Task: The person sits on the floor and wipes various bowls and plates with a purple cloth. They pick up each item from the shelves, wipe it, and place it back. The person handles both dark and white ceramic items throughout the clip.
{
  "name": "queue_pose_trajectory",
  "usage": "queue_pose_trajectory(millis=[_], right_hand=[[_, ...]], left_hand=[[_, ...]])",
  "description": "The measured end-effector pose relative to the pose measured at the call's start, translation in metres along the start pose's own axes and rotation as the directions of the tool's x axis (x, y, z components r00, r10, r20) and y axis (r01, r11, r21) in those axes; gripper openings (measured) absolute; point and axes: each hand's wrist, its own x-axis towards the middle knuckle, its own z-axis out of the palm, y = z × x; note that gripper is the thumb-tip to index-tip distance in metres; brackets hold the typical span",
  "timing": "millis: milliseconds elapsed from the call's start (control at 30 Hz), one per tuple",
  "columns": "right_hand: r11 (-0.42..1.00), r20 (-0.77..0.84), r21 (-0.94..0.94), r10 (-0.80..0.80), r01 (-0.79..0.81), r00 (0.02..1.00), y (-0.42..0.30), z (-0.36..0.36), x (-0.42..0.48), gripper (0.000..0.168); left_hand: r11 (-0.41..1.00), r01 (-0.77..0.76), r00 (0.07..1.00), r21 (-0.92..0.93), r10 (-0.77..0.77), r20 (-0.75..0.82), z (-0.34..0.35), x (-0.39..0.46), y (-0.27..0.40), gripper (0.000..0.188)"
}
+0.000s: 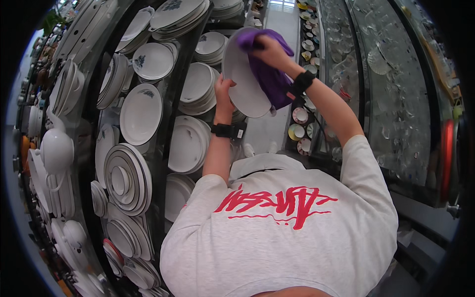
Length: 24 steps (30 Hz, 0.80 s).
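Observation:
A large white oval platter (241, 83) is held up in front of me, tilted on its edge. My left hand (224, 94) grips its near left rim, with the thumb over the face. My right hand (270, 52) clutches a bunched purple cloth (269, 80) against the platter's upper part. The cloth's loose end hangs down over the right side of the platter and covers that edge. Both wrists wear black bands.
To the left, glass shelves hold stacked white plates (189, 143), oval dishes (141, 113) and a white teapot (57, 150). Cups with saucers (300, 116) line a low shelf on the right, beside clear glassware (380, 59). A narrow pale floor aisle (282, 22) runs between.

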Motion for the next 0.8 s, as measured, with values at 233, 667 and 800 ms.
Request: queue_pose_trajectory(millis=[233, 667, 800], right_hand=[[0.778, 0.13, -0.518, -0.341, 0.357, 0.931, -0.007, -0.001, 0.0, 0.032], [0.832, 0.432, -0.451, -0.113, 0.323, 0.895, 0.014, 0.014, -0.044, 0.035], [0.839, 0.476, -0.478, 0.001, 0.258, 0.88, -0.003, 0.007, -0.045, 0.035]], left_hand=[[0.995, 0.042, 0.999, 0.093, -0.04, -0.022, -0.035, 0.015, -0.059, 0.014], [0.999, 0.028, 0.996, 0.043, -0.024, -0.087, -0.007, 0.02, -0.001, 0.023], [0.973, 0.159, 0.975, -0.167, -0.182, -0.13, -0.004, 0.025, 0.0, 0.02]])
